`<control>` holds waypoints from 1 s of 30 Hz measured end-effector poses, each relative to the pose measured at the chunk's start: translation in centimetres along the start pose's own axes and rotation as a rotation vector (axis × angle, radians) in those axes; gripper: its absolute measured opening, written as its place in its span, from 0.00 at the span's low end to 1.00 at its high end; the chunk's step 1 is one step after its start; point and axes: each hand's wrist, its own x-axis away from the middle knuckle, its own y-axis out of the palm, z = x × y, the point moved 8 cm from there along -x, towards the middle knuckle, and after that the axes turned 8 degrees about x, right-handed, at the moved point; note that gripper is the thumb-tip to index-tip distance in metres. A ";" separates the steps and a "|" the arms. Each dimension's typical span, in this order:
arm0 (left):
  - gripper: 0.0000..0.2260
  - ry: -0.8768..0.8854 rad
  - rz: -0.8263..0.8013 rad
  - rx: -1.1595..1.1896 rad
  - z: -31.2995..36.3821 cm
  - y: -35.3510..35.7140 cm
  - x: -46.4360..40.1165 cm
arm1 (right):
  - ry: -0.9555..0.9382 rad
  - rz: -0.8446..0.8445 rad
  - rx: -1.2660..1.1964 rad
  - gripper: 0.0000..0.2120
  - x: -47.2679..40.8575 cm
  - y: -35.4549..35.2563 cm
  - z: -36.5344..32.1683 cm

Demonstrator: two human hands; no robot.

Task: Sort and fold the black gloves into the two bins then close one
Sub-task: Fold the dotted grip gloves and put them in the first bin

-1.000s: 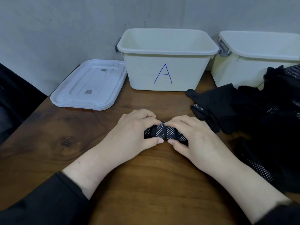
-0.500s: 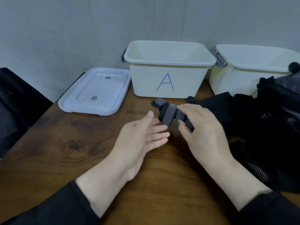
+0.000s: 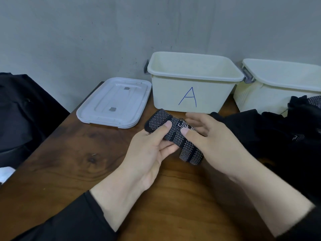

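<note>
A folded black glove with white dots (image 3: 175, 134) is held above the wooden table (image 3: 73, 164), in front of the cream bin marked A (image 3: 191, 87). My left hand (image 3: 149, 150) grips its left end, thumb on top. My right hand (image 3: 215, 143) holds its right side, thumb pressed on the dotted face and fingers spread behind it. A second cream bin (image 3: 278, 84) stands to the right of bin A. Both bins are open; I see nothing inside them. A heap of black gloves (image 3: 281, 136) lies at the right, partly covering the second bin's front.
A white lid (image 3: 114, 103) lies flat on the table left of bin A. A grey wall rises just behind the bins. Dark fabric (image 3: 19, 115) sits beyond the table's left edge. My black sleeves fill the lower corners.
The glove was pressed on the table by both hands, then lifted by my right hand. Now my left hand has taken hold of it too. The view has tilted upward.
</note>
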 end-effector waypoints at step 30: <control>0.22 0.779 0.269 -0.737 8.2 -0.1 -13.7 | 0.087 -0.110 0.724 0.07 -25.7 -13.1 -4.9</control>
